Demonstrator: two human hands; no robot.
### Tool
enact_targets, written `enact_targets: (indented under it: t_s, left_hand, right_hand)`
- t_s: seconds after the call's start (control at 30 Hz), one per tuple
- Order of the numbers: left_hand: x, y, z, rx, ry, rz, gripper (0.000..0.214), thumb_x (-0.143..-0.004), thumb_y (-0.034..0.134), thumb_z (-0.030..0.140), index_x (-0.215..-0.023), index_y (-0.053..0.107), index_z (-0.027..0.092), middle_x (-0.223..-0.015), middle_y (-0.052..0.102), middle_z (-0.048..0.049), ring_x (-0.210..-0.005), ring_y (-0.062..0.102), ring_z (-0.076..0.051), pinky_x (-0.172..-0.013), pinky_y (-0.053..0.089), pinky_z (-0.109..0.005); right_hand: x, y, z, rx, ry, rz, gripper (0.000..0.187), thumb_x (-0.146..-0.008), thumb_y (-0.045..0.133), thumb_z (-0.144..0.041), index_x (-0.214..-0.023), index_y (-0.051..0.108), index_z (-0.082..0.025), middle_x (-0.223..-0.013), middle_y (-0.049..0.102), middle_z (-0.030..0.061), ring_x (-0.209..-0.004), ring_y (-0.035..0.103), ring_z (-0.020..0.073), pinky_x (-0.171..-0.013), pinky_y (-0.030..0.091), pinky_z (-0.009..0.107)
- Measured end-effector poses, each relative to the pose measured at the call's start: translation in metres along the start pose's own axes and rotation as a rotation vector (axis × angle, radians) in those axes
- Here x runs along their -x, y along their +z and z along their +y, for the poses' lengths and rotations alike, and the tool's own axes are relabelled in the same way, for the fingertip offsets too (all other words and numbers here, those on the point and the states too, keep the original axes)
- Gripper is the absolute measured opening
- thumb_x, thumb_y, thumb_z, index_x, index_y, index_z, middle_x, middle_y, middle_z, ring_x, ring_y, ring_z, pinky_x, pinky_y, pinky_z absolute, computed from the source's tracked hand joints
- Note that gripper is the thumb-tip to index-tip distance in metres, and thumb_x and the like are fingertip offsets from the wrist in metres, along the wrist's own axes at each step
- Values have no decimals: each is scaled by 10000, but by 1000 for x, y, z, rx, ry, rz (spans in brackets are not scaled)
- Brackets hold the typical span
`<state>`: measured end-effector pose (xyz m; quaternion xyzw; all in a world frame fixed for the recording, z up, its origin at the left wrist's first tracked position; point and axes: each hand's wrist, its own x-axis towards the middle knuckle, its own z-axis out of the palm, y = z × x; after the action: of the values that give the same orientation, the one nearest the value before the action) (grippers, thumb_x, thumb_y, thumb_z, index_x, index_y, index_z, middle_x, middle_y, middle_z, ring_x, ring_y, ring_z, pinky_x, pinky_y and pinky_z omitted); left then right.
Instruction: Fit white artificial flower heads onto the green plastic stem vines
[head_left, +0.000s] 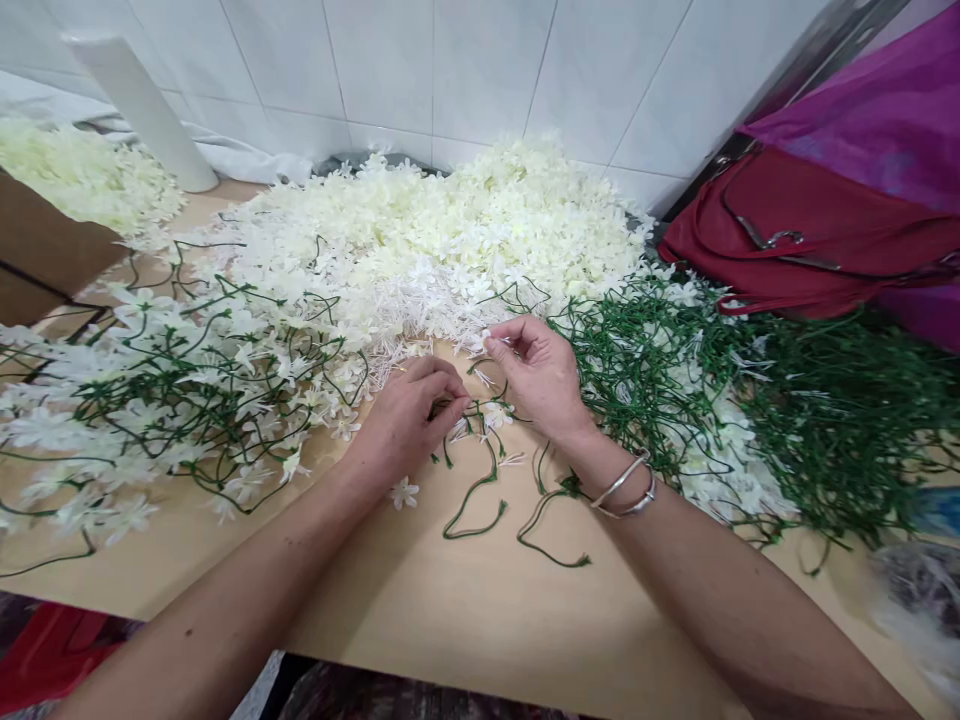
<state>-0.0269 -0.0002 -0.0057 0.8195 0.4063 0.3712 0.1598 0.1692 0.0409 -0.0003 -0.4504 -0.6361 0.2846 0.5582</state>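
My left hand (pixel 409 415) rests on the wooden table (pixel 465 620), fingers curled in a pinch round a thin green stem (pixel 472 500) near its tip. My right hand (pixel 536 375), with silver bangles at the wrist, pinches a small white flower piece at the edge of the big heap of cream artificial flowers (pixel 450 240). Loose green stems and one small white blossom (pixel 403 492) lie on the table between my forearms.
Stems fitted with white flowers (pixel 165 390) spread at the left. A tangle of bare green stems (pixel 787 410) lies at the right. A dark red bag (pixel 810 240) and purple cloth sit at the back right. A white tube (pixel 142 105) leans on the tiled wall.
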Motion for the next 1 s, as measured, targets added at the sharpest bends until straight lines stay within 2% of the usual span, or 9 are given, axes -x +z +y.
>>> enact_targets:
  t_s: [0.17, 0.23, 0.43, 0.53, 0.63, 0.7, 0.8, 0.9, 1.0]
  left_hand:
    - [-2, -11, 10, -50, -80, 220, 79, -1011, 629, 231, -981, 696, 202, -927, 760, -18, -836, 699, -164, -794, 525, -283]
    - [-2, -14, 14, -5, -120, 310, 55, -990, 663, 218, -1009, 714, 206, -951, 782, -12, -823, 716, -148, -800, 543, -266]
    - [-4, -12, 13, 407, -372, 432, 280, -984, 691, 315, -1237, 719, 198, -931, 789, -36, -881, 783, -167, -822, 599, -271]
    - [-6, -13, 10, 538, -431, 510, 310, -961, 720, 341, -1237, 714, 199, -988, 761, -36, -858, 794, -163, -793, 613, -259]
    - [-7, -16, 12, 626, -431, 524, 295, -946, 729, 316, -1225, 700, 223, -1067, 701, -15, -833, 796, -138, -733, 605, -216]
    - [-8, -17, 15, 666, -428, 499, 269, -948, 722, 304, -1205, 699, 230, -1075, 676, -5, -809, 791, -119, -705, 598, -193]
    - [-6, -15, 18, 672, -426, 439, 208, -963, 709, 314, -1145, 716, 215, -1120, 679, -26, -808, 789, -119, -733, 617, -205]
    - [-4, -13, 17, 612, -374, 391, 194, -974, 707, 334, -1120, 744, 212, -1137, 708, -50, -808, 794, -140, -737, 643, -240]
    - [-4, -14, 16, 496, -270, 481, 141, -955, 741, 330, -1014, 787, 210, -1152, 745, -63, -901, 790, -174, -786, 660, -284]
  right_hand:
    - [-4, -3, -1, -71, 66, 96, 39, -867, 711, -221, -895, 686, -213, -842, 698, -1, -792, 615, 158, -803, 513, 319]
    - [-3, -2, -3, -91, 68, 93, 39, -870, 717, -217, -898, 690, -223, -845, 695, -4, -792, 612, 157, -805, 516, 322]
    - [0, 4, -12, -326, 144, 36, 173, -823, 829, -332, -913, 703, -256, -808, 694, -26, -755, 651, 146, -765, 550, 309]
    - [0, 3, -18, -441, 236, -8, 270, -769, 884, -398, -912, 697, -266, -809, 693, -35, -751, 672, 142, -791, 569, 309]
    - [1, 2, -26, -541, 297, -85, 276, -760, 901, -404, -899, 704, -269, -829, 692, -39, -762, 668, 131, -830, 568, 304]
    - [3, 1, -33, -579, 316, -153, 255, -766, 902, -396, -881, 716, -263, -940, 723, -19, -818, 669, 133, -883, 564, 314]
    - [7, 3, -44, -582, 302, -269, 228, -790, 886, -393, -856, 718, -254, -1211, 724, 13, -960, 680, 154, -1006, 542, 366]
    - [9, 4, -51, -577, 249, -351, 189, -843, 846, -390, -849, 711, -258, -1304, 709, 24, -1152, 668, 190, -1118, 486, 421]
    - [10, 3, -50, -542, 208, -411, 159, -875, 820, -378, -864, 714, -261, -1304, 709, 34, -1230, 645, 206, -1131, 473, 439]
